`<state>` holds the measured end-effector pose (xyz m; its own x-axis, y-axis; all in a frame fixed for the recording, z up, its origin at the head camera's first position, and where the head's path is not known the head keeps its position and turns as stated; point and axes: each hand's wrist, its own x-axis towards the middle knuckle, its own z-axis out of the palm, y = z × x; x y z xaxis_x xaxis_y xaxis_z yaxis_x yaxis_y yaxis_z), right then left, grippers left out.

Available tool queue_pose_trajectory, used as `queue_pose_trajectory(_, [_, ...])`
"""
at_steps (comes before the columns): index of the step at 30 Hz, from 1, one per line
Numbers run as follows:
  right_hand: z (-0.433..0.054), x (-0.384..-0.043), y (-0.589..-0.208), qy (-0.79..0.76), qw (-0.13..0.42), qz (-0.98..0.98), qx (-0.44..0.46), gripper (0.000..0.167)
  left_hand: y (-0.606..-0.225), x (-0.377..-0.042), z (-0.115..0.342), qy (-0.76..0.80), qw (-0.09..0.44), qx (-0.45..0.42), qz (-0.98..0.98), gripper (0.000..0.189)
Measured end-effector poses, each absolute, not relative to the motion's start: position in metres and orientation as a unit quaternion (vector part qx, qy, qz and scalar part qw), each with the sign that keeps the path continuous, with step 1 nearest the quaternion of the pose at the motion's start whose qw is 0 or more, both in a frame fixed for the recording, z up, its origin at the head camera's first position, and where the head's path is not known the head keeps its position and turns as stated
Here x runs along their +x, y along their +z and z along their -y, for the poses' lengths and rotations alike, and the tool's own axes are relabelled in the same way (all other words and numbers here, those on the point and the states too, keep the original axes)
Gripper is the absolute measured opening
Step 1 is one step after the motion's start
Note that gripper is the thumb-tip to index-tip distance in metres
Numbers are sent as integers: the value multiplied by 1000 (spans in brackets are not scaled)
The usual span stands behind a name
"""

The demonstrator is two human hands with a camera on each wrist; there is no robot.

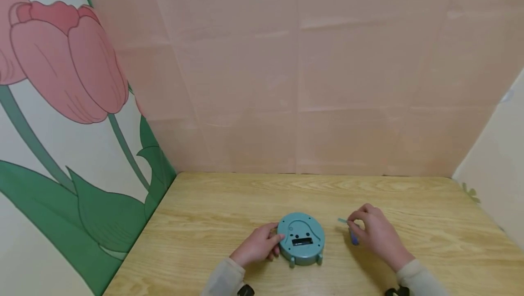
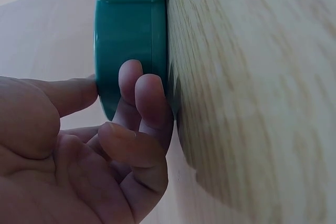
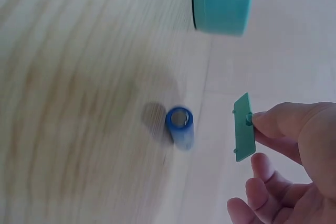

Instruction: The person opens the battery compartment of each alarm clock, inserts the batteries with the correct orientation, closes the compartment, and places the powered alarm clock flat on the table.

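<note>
A round teal clock (image 1: 300,228) lies on the wooden table with its back up, its battery compartment (image 1: 302,242) uncovered and dark inside. My left hand (image 1: 258,243) grips its left edge, thumb on the back and fingertips against the side, as the left wrist view also shows on the clock's rim (image 2: 126,40). Off to the right, my right hand (image 1: 374,232) pinches a small teal battery cover (image 3: 244,128) between thumb and finger, held above the table. Beneath that hand is a blue battery (image 3: 181,127), apart from the fingers.
The wooden table (image 1: 229,196) reaches back to a wall hung with a creased pinkish sheet (image 1: 294,82). Large tulips (image 1: 69,64) decorate the left wall. Two short feet stick out from the clock's near edge.
</note>
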<state>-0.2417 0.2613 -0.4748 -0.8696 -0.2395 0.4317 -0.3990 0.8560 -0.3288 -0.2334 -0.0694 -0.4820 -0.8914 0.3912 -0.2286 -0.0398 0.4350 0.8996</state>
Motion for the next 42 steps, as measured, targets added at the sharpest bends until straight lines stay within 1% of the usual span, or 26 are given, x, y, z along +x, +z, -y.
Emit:
queue_pose_trajectory(8, [-278, -245, -474, 200, 155, 958, 138, 5, -482, -233, 70, 521, 206, 105, -822, 54])
queue_pose_trajectory(14, [-285, -247, -475, 200, 113, 968, 104, 7, -481, -232, 70, 519, 202, 109, -823, 51])
queue_pose_trajectory(20, [-288, -247, -475, 194, 87, 974, 79, 8, -481, -232, 70, 525, 201, 110, -820, 51])
queue_pose_trajectory(25, [-289, -247, -477, 189, 70, 977, 73, 9, -482, -232, 70, 527, 203, 109, -818, 51])
queue_pose_trajectory(31, [-291, -251, -477, 191, 37, 979, 64, 9, -482, -233, 71, 525, 203, 109, -819, 52])
queue_pose_trajectory(42, [-296, -255, -478, 185, 0, 981, 64, 4, -480, -232, 71, 521, 207, 111, -821, 52])
